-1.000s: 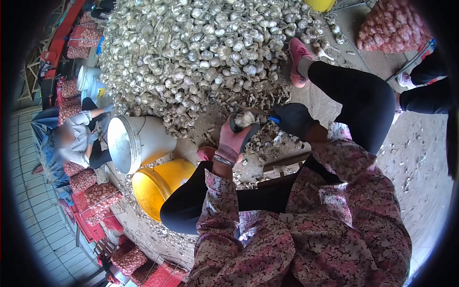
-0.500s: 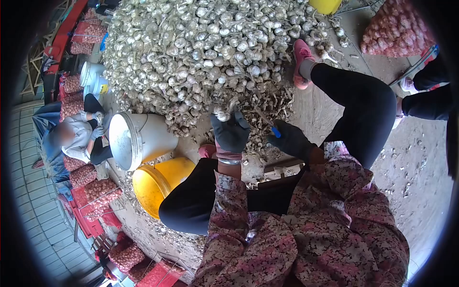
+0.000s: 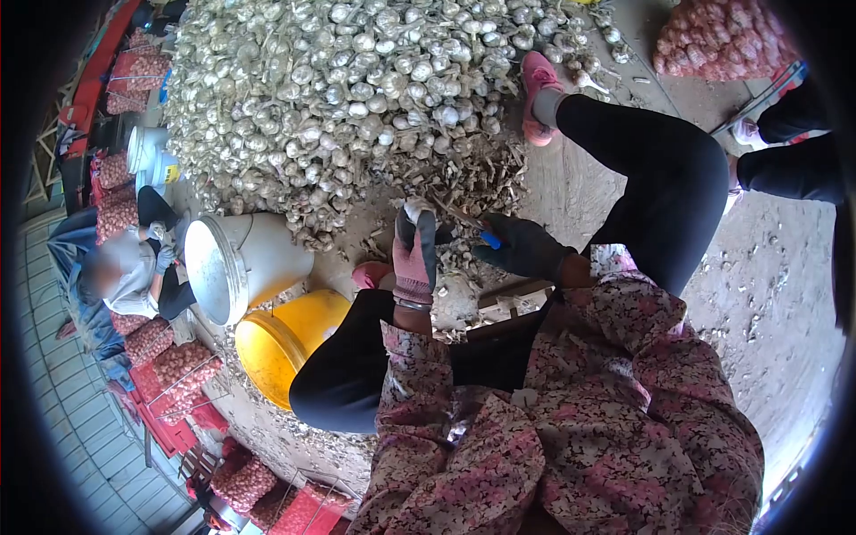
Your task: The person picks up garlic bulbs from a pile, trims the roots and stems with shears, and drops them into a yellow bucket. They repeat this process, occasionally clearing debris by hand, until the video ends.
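My left hand (image 3: 414, 259), in a dark-palmed glove with a pinkish back, is closed around a garlic bulb (image 3: 416, 209) that shows pale at the fingertips. In my right hand (image 3: 528, 248), gloved in dark grey, is a knife (image 3: 490, 240) with a blue handle. Its thin blade points up and left, with the tip close beside the bulb. Both hands are above the floor between my knees. Just beyond them spreads a large heap of garlic bulbs (image 3: 339, 98), with dry trimmings (image 3: 481, 174) along its near edge.
To the left stand a white bucket (image 3: 267, 259) and a tilted yellow bucket (image 3: 312, 325). Another person (image 3: 134, 267) sits farther left near red net sacks of garlic (image 3: 183, 366). A full net sack (image 3: 722, 40) lies at upper right, near another person's legs (image 3: 794, 169).
My left hand has turned from palm-up to its back showing, with fingers wrapped around the bulb. The knife has come closer to the bulb. The whole view has shifted slightly.
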### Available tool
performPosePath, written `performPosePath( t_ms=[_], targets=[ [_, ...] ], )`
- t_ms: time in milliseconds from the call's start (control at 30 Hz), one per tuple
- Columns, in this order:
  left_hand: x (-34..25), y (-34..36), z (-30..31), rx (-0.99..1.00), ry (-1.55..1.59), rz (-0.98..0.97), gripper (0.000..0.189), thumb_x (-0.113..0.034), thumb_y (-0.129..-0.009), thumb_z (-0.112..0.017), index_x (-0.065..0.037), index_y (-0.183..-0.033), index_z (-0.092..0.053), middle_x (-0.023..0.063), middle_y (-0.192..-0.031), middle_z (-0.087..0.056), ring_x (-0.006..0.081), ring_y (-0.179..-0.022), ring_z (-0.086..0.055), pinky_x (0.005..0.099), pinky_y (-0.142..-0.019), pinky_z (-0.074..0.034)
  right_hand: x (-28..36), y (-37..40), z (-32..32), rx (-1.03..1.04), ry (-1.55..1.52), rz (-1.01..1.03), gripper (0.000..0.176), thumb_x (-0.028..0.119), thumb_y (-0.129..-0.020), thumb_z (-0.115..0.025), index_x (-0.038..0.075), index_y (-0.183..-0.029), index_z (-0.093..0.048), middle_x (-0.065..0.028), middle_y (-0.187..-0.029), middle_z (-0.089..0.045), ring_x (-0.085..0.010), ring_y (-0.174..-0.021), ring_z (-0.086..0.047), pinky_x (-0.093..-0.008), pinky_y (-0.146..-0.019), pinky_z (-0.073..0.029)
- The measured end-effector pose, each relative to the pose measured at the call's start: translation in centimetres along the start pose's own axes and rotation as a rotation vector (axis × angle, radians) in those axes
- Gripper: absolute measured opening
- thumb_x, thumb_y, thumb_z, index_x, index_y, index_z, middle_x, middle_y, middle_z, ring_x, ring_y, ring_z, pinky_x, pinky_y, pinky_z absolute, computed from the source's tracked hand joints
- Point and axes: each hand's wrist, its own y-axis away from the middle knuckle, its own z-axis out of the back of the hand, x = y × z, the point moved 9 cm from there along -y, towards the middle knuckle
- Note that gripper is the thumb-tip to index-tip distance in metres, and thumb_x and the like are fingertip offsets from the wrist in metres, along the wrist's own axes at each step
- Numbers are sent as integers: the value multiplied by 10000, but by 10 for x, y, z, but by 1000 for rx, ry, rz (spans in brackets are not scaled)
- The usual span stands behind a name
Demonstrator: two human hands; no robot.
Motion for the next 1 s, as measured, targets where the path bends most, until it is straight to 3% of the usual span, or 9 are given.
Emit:
performPosePath(
  t_ms=[200, 267, 367, 433, 600, 733, 800, 867, 1000],
  targets=[
    [-35, 0, 13, -138, -7, 229, 513, -96, -913, -552, 0, -1385, -375, 135, -1350, -466, 255, -1262, -457, 334, -1023, -385, -41, -14, -13, 18, -117, -219, 439, 455, -825, -668, 67, -1022, -617, -102, -722, -639, -229, -662, -621, -379, -670, -503],
    [-18, 1, 10, -224, 726, 373, 429, -95, -950, -507, -2, -1353, -391, 112, -1316, -495, 191, -1191, -497, 309, -989, -409, -56, -19, -14, -27, -295, -343, 421, 450, -839, -662, 61, -994, -623, -75, -669, -620, -179, -611, -597, -358, -623, -500],
    [-4, 13, 15, -162, 424, 149, 414, -94, -961, -493, -10, -1354, -394, 93, -1310, -501, 156, -1171, -497, 290, -984, -407, -23, -11, -10, 7, -547, -443, 382, 418, -857, -667, 57, -973, -623, -30, -675, -604, -99, -589, -551, -290, -543, -472],
    [-23, 12, 0, -99, 436, 137, 429, -93, -964, -489, -11, -1370, -378, 86, -1311, -501, 155, -1172, -495, 289, -991, -399, 15, -16, -8, -23, -893, -170, 344, 377, -854, -689, 61, -974, -622, -13, -714, -613, -70, -600, -552, -240, -514, -451],
    [-48, 7, -23, 70, 179, 41, 366, -175, -956, -537, -7, -1270, -451, 58, -1170, -541, 141, -1070, -511, 276, -947, -404, 23, -20, -3, 78, -722, -302, 310, 298, -832, -725, 53, -984, -611, -11, -754, -620, -66, -624, -565, -253, -538, -471],
    [-19, 12, -14, 17, 164, 216, 410, -320, -949, -558, -18, -1220, -499, 67, -1127, -563, 173, -1037, -531, 314, -937, -416, 6, -42, 9, -94, -609, -72, 214, 194, -831, -698, 42, -956, -614, -7, -758, -620, -86, -626, -572, -262, -550, -470],
    [3, 13, -17, 53, 1171, 447, 485, -464, -938, -521, -40, -1174, -536, 80, -1105, -591, 222, -987, -560, 364, -911, -430, 9, -47, 36, -242, -731, 105, 184, 163, -829, -684, 40, -947, -614, -4, -761, -620, -94, -624, -574, -263, -553, -468],
    [3, 20, -10, -49, 1136, 531, 497, -525, -925, -505, -68, -1111, -568, 75, -1054, -577, 199, -897, -542, 335, -759, -439, -14, -40, 46, -255, -942, -250, 154, 152, -839, -653, 38, -930, -606, -31, -725, -624, -136, -616, -590, -289, -562, -473],
    [-8, 21, 15, -185, 1105, 610, 454, -460, -932, -512, -53, -1125, -565, 103, -1040, -631, 263, -889, -610, 387, -802, -470, -35, -51, 41, -226, -110, 49, 243, 266, -856, -633, 28, -906, -618, -99, -699, -635, -228, -621, -628, -368, -579, -493]
  ],
)
